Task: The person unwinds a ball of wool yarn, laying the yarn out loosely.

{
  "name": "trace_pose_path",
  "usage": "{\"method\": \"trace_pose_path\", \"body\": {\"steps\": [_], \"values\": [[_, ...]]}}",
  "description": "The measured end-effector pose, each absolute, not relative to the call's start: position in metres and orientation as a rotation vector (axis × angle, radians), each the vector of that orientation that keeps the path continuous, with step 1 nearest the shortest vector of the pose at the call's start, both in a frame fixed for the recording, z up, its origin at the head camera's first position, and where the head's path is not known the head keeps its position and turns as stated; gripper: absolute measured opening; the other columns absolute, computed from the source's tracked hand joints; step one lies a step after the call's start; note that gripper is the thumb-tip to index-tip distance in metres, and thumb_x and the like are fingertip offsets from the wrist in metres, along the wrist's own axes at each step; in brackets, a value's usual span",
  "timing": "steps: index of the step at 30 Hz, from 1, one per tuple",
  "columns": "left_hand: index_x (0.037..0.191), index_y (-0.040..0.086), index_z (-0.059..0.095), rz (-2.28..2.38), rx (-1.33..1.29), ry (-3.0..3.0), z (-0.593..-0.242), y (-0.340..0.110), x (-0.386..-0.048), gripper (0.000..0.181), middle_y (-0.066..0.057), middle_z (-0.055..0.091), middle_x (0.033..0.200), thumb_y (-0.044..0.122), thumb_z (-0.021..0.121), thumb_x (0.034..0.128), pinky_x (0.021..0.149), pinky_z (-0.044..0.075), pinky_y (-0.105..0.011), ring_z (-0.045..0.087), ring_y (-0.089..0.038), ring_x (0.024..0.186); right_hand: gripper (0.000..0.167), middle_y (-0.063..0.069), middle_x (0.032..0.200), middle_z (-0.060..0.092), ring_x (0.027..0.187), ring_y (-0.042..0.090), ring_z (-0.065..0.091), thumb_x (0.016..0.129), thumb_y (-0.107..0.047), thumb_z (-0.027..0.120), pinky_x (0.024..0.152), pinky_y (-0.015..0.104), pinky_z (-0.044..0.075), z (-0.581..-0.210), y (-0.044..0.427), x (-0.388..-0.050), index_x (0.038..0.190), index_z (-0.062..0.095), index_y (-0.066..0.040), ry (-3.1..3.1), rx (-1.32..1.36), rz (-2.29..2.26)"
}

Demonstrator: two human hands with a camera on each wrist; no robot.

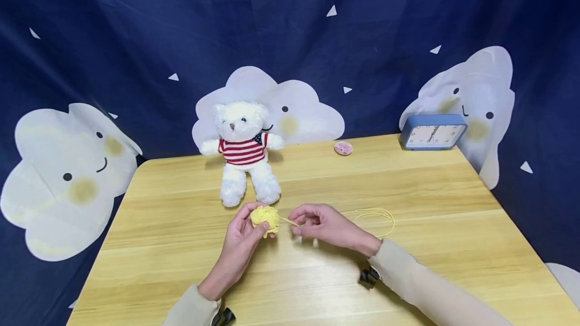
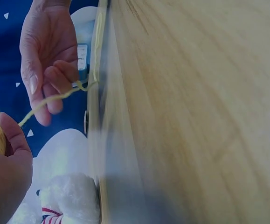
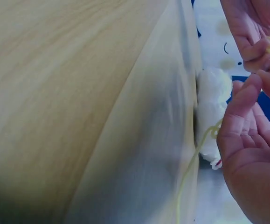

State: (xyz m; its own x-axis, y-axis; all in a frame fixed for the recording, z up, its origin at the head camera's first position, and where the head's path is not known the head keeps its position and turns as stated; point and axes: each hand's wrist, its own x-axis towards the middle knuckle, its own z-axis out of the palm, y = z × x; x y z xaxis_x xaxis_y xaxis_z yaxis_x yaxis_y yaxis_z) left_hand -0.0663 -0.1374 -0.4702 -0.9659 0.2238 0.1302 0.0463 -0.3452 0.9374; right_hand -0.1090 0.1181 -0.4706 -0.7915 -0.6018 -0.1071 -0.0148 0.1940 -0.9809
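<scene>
A small ball of yellow yarn [image 1: 265, 217] is held in my left hand [image 1: 240, 243], thumb on its near side and fingers behind it. From the ball a short strand [image 1: 286, 221] runs across to my right hand [image 1: 327, 226], whose curled fingers and thumb hold it. Beyond that hand, the loose yarn [image 1: 393, 221] lies in loops on the table. The left wrist view has the strand [image 2: 55, 98] crossing the right hand's fingers [image 2: 55, 77]. In the right wrist view, the yarn [image 3: 189, 170] hangs down beside the right hand [image 3: 253, 149].
A white teddy bear [image 1: 246, 160] in a striped shirt sits on the wooden table [image 1: 181, 250], just behind the left hand. Farther back lie a small round pink object [image 1: 343, 148] and, at the right, a blue clock [image 1: 432, 132]. Behind hangs a dark blue cloud-patterned curtain [image 1: 136, 24].
</scene>
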Motion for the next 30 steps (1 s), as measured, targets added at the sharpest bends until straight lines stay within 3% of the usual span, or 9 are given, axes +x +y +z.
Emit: {"method": "trace_pose_path", "body": {"steps": [6,12,21,26,30], "values": [[0.14,-0.02,0.041,2.473,0.353,1.735,-0.471,-0.137,-0.067,0.044,-0.016,0.06,0.126,-0.015,0.059,0.0995,0.081,0.064,-0.028,0.066,-0.016,0.102,0.024,0.024,0.104,0.073,0.089,0.036,0.07,0.104,-0.012,0.076,0.079,0.034,0.064,-0.466,0.128,-0.105,0.119,0.073,0.006,2.007,-0.534,-1.714],[0.144,-0.023,0.038,2.461,0.341,1.783,-0.472,-0.137,-0.067,0.051,-0.013,0.064,0.124,-0.015,0.06,0.0985,0.084,0.064,-0.026,0.066,-0.015,0.104,0.022,0.028,0.104,0.072,0.092,0.047,0.07,0.105,-0.015,0.074,0.082,0.038,0.064,-0.46,0.146,-0.102,0.115,0.074,0.005,2.069,-0.495,-1.778],[0.141,-0.023,0.042,2.473,0.399,1.77,-0.476,-0.14,-0.066,0.046,-0.011,0.064,0.126,-0.015,0.059,0.0989,0.092,0.063,-0.028,0.066,-0.015,0.109,0.008,0.032,0.097,0.068,0.081,0.031,0.068,0.107,-0.01,0.071,0.071,0.031,0.061,-0.447,0.183,-0.1,0.11,0.074,-0.003,2.221,-0.408,-1.874],[0.141,-0.018,0.045,2.518,0.388,1.714,-0.477,-0.142,-0.065,0.046,-0.013,0.06,0.13,-0.017,0.057,0.0968,0.096,0.062,-0.028,0.065,-0.015,0.111,0.011,0.03,0.096,0.067,0.082,0.03,0.068,0.107,-0.012,0.071,0.07,0.03,0.06,-0.446,0.2,-0.097,0.111,0.073,-0.002,2.268,-0.352,-1.888],[0.141,-0.017,0.046,2.55,0.373,1.686,-0.477,-0.142,-0.065,0.048,-0.018,0.055,0.13,-0.019,0.054,0.0939,0.091,0.062,-0.025,0.063,-0.014,0.107,0.02,0.028,0.1,0.069,0.084,0.029,0.068,0.108,-0.014,0.071,0.073,0.031,0.062,-0.446,0.215,-0.093,0.115,0.07,0.004,2.299,-0.285,-1.909]]}}
